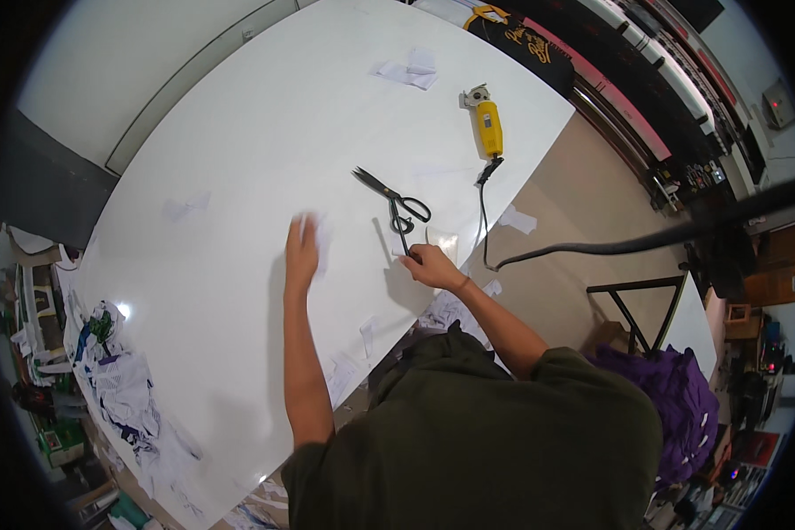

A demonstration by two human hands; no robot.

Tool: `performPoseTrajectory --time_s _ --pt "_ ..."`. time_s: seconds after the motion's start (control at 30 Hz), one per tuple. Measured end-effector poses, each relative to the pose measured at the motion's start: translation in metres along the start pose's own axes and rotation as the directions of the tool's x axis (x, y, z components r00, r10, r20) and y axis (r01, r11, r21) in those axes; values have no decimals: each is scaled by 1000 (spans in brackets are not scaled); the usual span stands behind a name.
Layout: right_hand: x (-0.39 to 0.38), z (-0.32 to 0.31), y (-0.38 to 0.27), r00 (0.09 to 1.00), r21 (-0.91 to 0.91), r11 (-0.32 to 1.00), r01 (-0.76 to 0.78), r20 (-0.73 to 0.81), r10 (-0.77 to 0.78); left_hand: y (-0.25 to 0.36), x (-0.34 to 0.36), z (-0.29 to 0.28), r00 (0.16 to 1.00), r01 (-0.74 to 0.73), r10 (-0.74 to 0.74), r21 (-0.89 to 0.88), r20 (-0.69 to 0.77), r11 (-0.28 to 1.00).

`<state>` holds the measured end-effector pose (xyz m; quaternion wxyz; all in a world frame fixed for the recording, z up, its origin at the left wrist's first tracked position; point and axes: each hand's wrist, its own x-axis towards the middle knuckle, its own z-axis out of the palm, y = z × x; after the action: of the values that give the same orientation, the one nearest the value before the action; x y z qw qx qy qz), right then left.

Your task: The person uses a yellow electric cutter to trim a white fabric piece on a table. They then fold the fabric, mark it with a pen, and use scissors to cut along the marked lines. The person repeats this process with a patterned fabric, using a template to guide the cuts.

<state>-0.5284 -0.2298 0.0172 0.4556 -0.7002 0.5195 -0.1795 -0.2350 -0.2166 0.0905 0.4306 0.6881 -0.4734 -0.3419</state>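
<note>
Over the white table my left hand (301, 256) has its fingers stretched out, their tips blurred by motion. Beside its fingers is a pale scrap (324, 243), likely paper; I cannot tell whether they touch. Near the table's edge my right hand (435, 267) is closed on a thin dark stick (401, 234), whose exact kind I cannot make out. The stick's upper part passes by the handles of black scissors (382, 185), which lie with their blades toward the far left. Close to my right hand lies a small clear plastic packet (445, 242).
A yellow handheld cutter (489, 128) lies at the far right, its black cable (583, 250) running off the table. Paper scraps (411, 71) are scattered about. Crumpled cloth and paper (125, 384) lie at the left edge. Purple fabric (671, 406) is piled at the right.
</note>
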Motion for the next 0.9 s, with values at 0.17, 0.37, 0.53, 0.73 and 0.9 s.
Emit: performPoseTrajectory --time_s 0.17,0.37,0.53,0.73,0.9 --pt "29 -26 8 977 70 996 -63 -200 76 81 52 25 985 -174 174 5 -10 985" --pt "110 -75 56 895 -385 855 -347 -410 178 -64 -112 46 990 -129 87 457 111 880" --pt "150 -91 65 918 -625 708 -327 -387 83 -108 -277 15 996 32 28 623 -87 782" --pt "149 -49 44 876 -641 765 -55 -399 -272 -172 -341 -37 809 352 34 531 -586 770" --pt "117 41 -3 928 -803 545 240 25 -372 -217 -397 -148 544 597 67 442 -836 670"
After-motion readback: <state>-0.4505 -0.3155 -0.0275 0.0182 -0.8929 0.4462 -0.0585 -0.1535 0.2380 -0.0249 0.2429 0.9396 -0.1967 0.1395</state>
